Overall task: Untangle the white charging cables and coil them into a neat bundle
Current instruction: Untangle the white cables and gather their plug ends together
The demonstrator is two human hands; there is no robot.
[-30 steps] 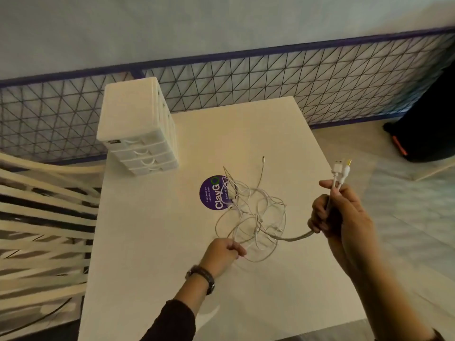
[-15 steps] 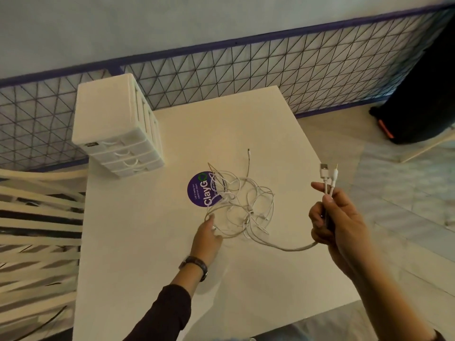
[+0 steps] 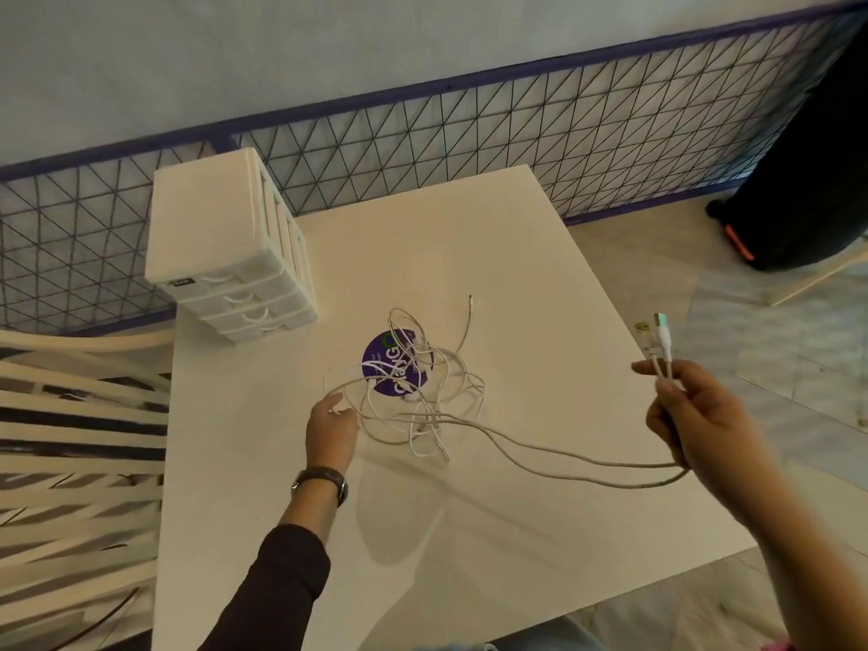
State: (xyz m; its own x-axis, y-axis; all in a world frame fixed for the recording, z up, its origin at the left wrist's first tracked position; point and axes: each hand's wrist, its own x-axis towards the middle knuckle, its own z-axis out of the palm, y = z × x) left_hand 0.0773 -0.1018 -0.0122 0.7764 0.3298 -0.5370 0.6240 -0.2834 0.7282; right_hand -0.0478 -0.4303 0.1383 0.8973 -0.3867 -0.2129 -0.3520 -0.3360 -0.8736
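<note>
On the white table [image 3: 493,256], right over the purple sticker [image 3: 393,364], the white charging cables [image 3: 422,392] sit in a loose snarl, so the untangling looks barely begun and no coiling is done yet. Two plug ends [image 3: 657,335] are free, pinched upright between thumb and fingers of the right hand [image 3: 695,415], which is held up well to the right of the sticker; two strands sag from that fist back into the knot. The left hand [image 3: 331,427] rests just left of the sticker, fingers loosely curled at the tangle's outer loop, touching it; whether it actually grips a strand I cannot tell. Most loops remain crossed.
</note>
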